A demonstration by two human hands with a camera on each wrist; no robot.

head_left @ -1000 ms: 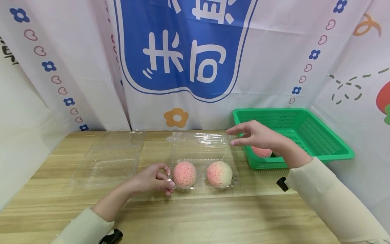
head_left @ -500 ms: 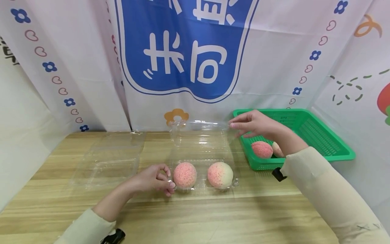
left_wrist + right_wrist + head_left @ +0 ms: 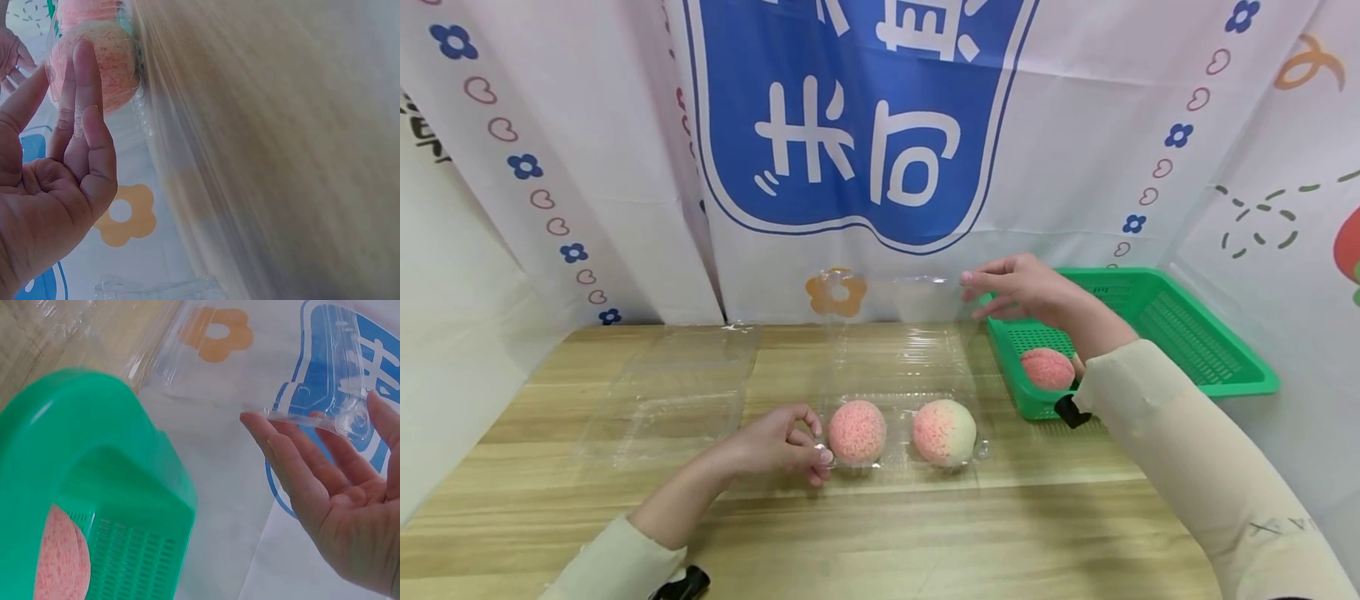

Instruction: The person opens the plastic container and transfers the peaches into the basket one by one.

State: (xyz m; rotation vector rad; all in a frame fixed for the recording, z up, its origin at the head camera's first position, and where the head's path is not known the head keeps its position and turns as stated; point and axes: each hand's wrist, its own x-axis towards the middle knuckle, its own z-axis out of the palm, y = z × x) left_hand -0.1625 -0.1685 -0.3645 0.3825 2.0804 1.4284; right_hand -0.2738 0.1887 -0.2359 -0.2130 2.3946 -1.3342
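A clear plastic clamshell box (image 3: 895, 458) lies on the table, its lid (image 3: 895, 342) raised at the back. In its base sit a pink crumb-coated ball (image 3: 857, 432) on the left and a half pink, half cream ball (image 3: 944, 432) on the right. My left hand (image 3: 782, 442) pinches the base's front left corner; in the left wrist view its fingers (image 3: 87, 69) partly cover a ball. My right hand (image 3: 1030, 292) holds the lid's upper right corner, with the thumb on one side and fingers (image 3: 287, 456) on the other in the right wrist view.
A green basket (image 3: 1240, 367) stands at the right with a pink ball (image 3: 1047, 368) and part of another, mostly hidden by the right sleeve. Another clear plastic box (image 3: 677, 408) lies at the left. A printed cloth (image 3: 910, 250) hangs behind the wooden table (image 3: 880, 542).
My right hand has moved up and slightly left, swinging the lid from lying back to nearly upright. The left hand has stayed at the base's corner.
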